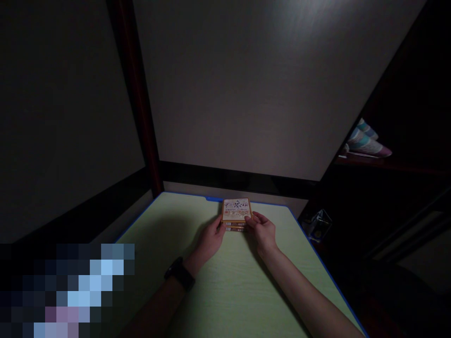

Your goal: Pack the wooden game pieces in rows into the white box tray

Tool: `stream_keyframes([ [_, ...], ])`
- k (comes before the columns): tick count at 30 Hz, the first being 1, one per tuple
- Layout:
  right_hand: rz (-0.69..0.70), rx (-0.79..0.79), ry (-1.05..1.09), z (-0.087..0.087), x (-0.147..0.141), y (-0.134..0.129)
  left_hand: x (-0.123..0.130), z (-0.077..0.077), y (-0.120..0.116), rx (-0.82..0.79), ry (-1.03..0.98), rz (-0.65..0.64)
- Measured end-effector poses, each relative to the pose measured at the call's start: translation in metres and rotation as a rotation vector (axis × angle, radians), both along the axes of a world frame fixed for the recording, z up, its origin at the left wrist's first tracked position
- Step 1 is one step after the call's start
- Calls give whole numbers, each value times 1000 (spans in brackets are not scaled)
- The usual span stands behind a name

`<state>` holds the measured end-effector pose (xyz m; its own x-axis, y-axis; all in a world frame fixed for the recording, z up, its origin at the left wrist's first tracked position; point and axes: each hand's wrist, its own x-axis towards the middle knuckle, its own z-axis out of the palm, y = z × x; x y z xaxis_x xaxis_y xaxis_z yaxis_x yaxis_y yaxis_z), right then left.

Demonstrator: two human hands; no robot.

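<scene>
A small stack of flat printed boxes is near the far edge of the green table. The top one has a pale lid with dark writing and an orange-brown border; at least one more box shows beneath it. My left hand grips the stack's left side, its fingers partly hidden by the boxes. From the right, my right hand holds the near right corner, thumb on the lid's edge and fingers along the side. A dark watch is on my left wrist.
The green table has a blue rim and stands close to a grey panel. Right of the table, a shiny dark package lies lower down. Striped cloth rests on a dark shelf. A pixelated patch covers the lower left.
</scene>
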<state>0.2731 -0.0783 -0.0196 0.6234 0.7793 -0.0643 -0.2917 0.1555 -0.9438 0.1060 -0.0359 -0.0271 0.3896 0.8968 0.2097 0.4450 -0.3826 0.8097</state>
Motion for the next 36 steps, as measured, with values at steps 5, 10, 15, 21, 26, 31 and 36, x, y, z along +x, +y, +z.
stream_keyframes([
  [5,-29,-50,118,13,-2,-3,1,0,0,-55,-156,-54],
  [10,-51,-85,220,27,-7,-8,2,-6,4,-77,-380,-74],
  [15,-42,-100,266,32,-8,-10,3,-11,9,-137,-519,-21],
  [21,-7,-119,283,37,-8,-12,2,-12,16,-207,-641,70],
  [26,29,-88,283,41,-17,-15,0,-12,20,-328,-814,237],
  [31,68,-76,281,42,-24,-17,0,-3,14,-455,-830,168],
  [36,101,-66,271,42,-28,-19,-6,3,12,-578,-864,144],
])
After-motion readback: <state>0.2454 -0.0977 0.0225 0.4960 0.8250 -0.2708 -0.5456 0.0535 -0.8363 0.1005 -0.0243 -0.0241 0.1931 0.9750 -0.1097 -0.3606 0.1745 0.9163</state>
